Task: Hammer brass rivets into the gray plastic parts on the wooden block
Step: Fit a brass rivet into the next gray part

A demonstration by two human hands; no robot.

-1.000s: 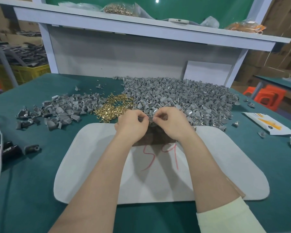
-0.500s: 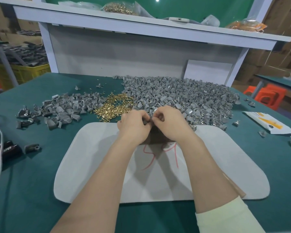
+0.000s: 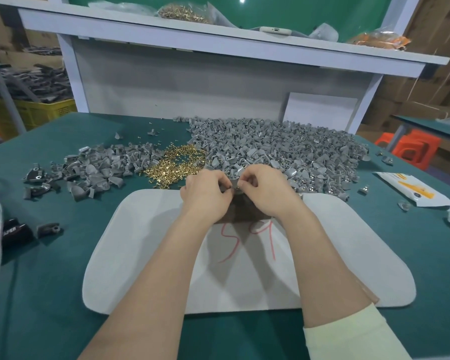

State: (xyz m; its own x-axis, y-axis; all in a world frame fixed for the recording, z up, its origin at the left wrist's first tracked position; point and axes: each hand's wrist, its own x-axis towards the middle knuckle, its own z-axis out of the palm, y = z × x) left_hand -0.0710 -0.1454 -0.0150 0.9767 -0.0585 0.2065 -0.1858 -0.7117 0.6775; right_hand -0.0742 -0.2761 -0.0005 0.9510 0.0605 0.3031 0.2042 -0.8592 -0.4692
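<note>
Both curled, left hand (image 3: 205,196) and right hand (image 3: 268,193) pinch a gray part (image 3: 235,183).

— What sort of place is this?
— A small assembly workshop. The green bench (image 3: 63,281) carries a wide heap of gray plastic parts (image 3: 283,146) beside a pile of brass rivets (image 3: 176,162).
— Anything more?
— A bag of rivets (image 3: 185,13) on the shelf (image 3: 218,40), a yellow crate (image 3: 44,110) heaped with dark parts, cardboard cartons (image 3: 426,81) behind.
</note>
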